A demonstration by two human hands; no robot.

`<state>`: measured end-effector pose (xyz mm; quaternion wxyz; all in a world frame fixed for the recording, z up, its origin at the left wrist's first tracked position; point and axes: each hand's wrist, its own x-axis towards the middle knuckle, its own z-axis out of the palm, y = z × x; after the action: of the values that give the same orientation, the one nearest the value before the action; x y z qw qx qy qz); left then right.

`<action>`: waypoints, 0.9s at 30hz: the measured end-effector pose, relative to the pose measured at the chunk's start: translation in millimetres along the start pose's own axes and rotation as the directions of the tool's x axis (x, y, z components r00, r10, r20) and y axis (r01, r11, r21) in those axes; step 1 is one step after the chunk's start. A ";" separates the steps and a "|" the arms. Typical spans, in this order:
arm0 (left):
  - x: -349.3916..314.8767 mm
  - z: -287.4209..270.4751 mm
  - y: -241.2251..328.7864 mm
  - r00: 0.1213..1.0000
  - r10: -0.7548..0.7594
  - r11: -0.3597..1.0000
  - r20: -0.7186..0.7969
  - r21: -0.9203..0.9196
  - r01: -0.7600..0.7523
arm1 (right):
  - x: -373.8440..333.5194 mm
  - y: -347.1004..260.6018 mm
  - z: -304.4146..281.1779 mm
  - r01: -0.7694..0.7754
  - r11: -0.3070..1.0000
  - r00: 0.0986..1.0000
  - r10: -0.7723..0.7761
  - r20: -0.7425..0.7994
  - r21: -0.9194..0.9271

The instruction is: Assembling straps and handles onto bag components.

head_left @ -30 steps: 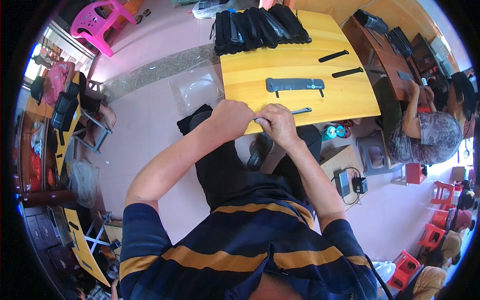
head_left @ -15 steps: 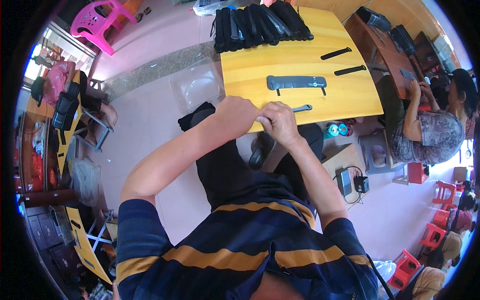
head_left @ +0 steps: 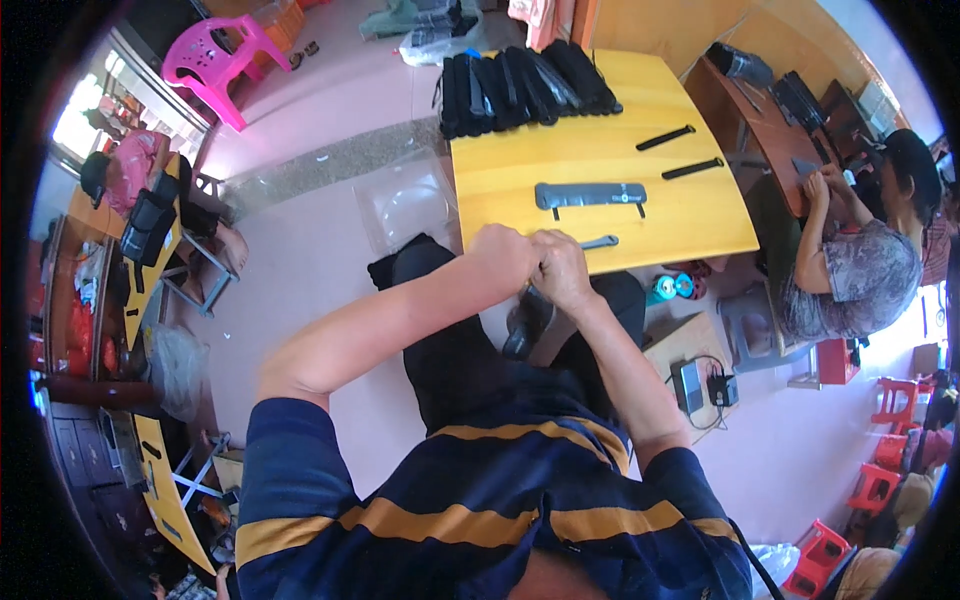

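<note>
My left hand (head_left: pixel 505 262) and my right hand (head_left: pixel 562 268) are closed and pressed together at the near edge of the yellow table (head_left: pixel 690 225). Their fingers hide whatever they grip. A grey strap (head_left: pixel 602 242) with a rounded end shows just beyond my right hand; I cannot tell whether that hand holds its other end. Farther in lies a flat grey pouch (head_left: pixel 590 196) with two short dark tabs below it. Two black straps (head_left: pixel 665 139) rest at the table's right side. Several black pouches (head_left: pixel 525 90) lie in a row along the far edge.
A clear plastic container (head_left: pixel 405 205) is on the floor left of the table. On the right, a person (head_left: pixel 850 250) works at a brown table (head_left: pixel 765 120). A box with a dark device and cables (head_left: pixel 690 385) stands by my right arm. A pink chair (head_left: pixel 225 65) stands far left.
The view has tilted slightly, so the table and its contents sit lower in the picture. My hands have come closer together, both still closed.
</note>
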<state>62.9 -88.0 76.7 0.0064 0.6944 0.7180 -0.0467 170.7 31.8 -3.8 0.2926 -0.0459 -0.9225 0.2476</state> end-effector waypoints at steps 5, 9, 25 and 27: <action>-3.8 -0.3 -9.9 0.994 -0.056 0.998 0.094 0.044 0.052 | -2.6 -5.1 -4.0 0.021 1.000 1.000 -0.021 -0.005 0.013; -14.6 -0.3 -14.8 0.973 -0.190 0.982 0.131 0.023 0.189 | -0.3 -49.6 -32.4 0.070 0.974 0.934 -0.140 -0.330 -0.216; -36.4 -35.6 42.1 0.955 -0.203 0.966 -0.216 -0.204 0.159 | -41.5 -45.0 -13.3 -0.345 0.268 0.743 0.663 0.087 0.900; -35.6 -31.8 45.1 0.954 -0.206 0.962 -0.216 -0.222 0.158 | -42.2 -44.5 -15.0 -0.393 0.383 0.742 0.669 0.042 0.836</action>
<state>110.9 -119.6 108.4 -0.0133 0.6213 0.7758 0.1096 216.6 -10.3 6.4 0.3211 -0.2434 -0.5826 0.7059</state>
